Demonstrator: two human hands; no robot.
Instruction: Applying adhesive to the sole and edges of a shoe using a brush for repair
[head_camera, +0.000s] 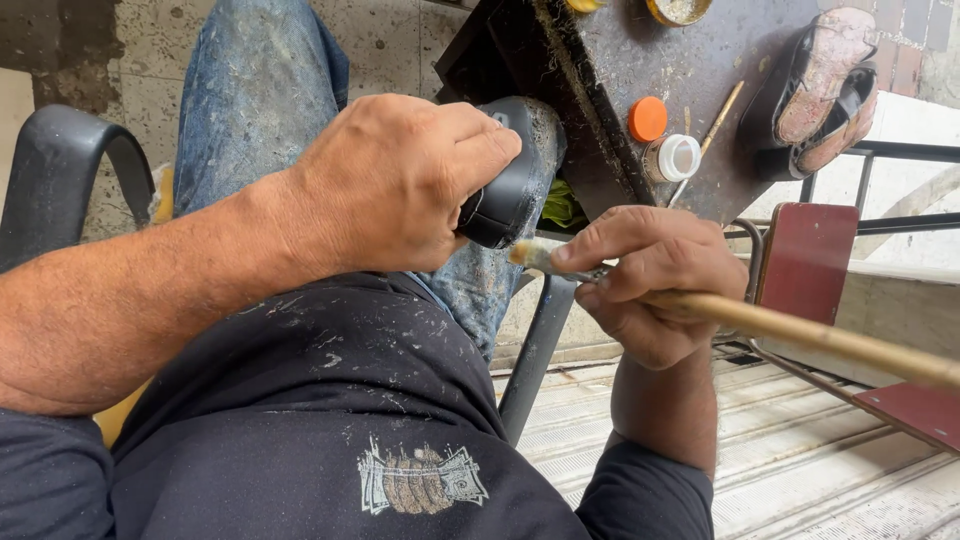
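- Underfoot, a worn concrete floor (400, 40) shows at the top, and pale ribbed boards (800, 470) lie at the lower right.
- A dark, stained workbench (620, 60) juts in from the top, its edge crusted with dried glue.
- The person sits in a chair with a black armrest (60, 160); a dark shirt and spattered jeans (250, 90) fill the middle.
- A dark red stool (805, 260) stands to the right of the bench.
- A pair of worn sandals (825, 90) lies sole-up on the bench's far corner.
- The left hand (390, 185) is wrapped tight around a black shoe (515, 185), pressed against the knee just beside the bench edge.
- The right hand (650, 280) pinches a long wooden-handled brush (800, 335), its bristles just beside the shoe's toe.
- On the bench sit an orange lid (648, 118), a small white-capped jar (675, 157) touching it, and a thin stick (715, 125) beside them.
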